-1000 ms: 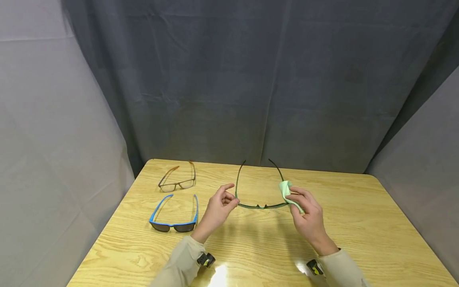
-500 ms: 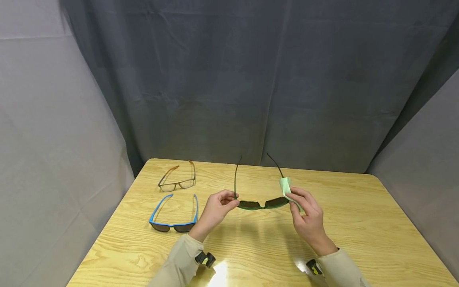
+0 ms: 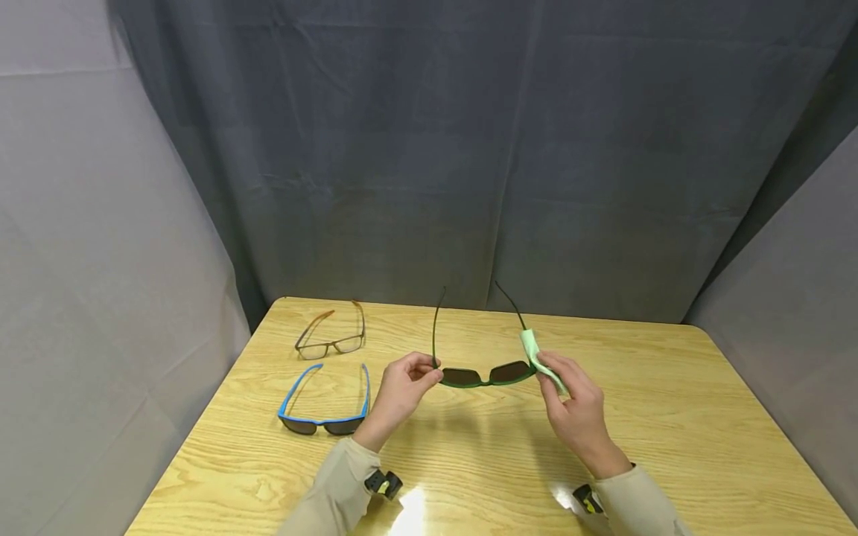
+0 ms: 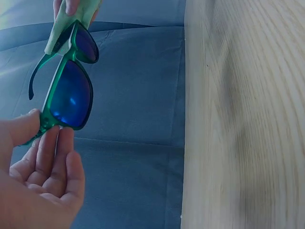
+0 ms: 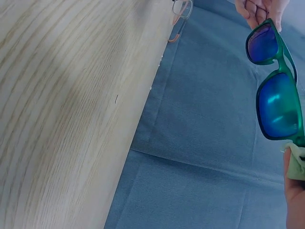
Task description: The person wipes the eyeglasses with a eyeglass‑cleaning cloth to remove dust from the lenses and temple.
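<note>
Green-framed sunglasses [image 3: 486,383] with dark lenses are held above the table, temples unfolded toward the back. In the left wrist view the lenses [image 4: 71,98] look mirrored blue. My left hand [image 3: 402,391] pinches the left hinge corner between thumb and fingers. A light green cloth [image 3: 531,348] is wrapped around the right temple near its hinge. My right hand [image 3: 575,402] grips that cloth and the temple inside it; the cloth hides this part of the frame. In the right wrist view, only part of the cloth [image 5: 296,164] and right hand shows at the edge.
Blue-framed sunglasses [image 3: 322,423] lie unfolded on the wooden table [image 3: 670,424], close to the left forearm. Behind them rest brown-framed eyeglasses [image 3: 330,348], also unfolded. A dark grey curtain [image 3: 375,164] hangs behind the table, with pale cloth walls at both sides.
The green sunglasses have tilted so their lenses now face up into view, and shifted slightly left. The left fingers have closed in on the frame corner. The cloth stays at the right temple.
</note>
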A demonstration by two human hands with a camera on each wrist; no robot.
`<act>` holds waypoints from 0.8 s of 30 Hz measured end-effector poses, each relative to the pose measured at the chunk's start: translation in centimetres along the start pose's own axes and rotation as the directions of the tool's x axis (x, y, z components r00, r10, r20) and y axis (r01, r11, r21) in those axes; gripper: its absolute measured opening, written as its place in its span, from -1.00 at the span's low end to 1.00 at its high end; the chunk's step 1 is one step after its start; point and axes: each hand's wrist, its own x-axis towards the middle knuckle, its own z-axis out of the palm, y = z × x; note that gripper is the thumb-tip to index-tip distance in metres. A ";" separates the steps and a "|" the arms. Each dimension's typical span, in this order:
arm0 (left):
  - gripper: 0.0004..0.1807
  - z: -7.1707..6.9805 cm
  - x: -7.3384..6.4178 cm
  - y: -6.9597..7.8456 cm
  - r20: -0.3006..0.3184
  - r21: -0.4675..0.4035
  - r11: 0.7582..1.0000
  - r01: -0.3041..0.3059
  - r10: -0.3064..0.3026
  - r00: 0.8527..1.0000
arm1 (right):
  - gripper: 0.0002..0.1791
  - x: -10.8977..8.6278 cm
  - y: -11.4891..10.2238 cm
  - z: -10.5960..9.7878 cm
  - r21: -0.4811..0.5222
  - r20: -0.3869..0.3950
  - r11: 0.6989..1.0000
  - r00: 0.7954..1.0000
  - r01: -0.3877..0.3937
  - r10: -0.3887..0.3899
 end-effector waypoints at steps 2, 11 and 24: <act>-0.82 0.1 0.3 -1.3 -0.021 0.022 1.000 -0.023 0.023 0.999 | -0.56 -0.1 0.1 -0.1 -0.015 -0.008 1.000 1.000 -0.013 0.013; -0.84 0.4 0.5 -2.7 -0.098 0.147 0.988 -0.040 0.055 0.994 | -0.69 -0.4 0.0 -0.3 -0.038 -0.031 0.999 1.000 0.000 -0.002; -0.81 1.2 0.0 -2.6 -0.089 0.297 0.950 -0.100 0.132 0.987 | -0.70 0.4 -1.0 0.2 -0.159 -0.031 0.962 0.973 0.222 -0.230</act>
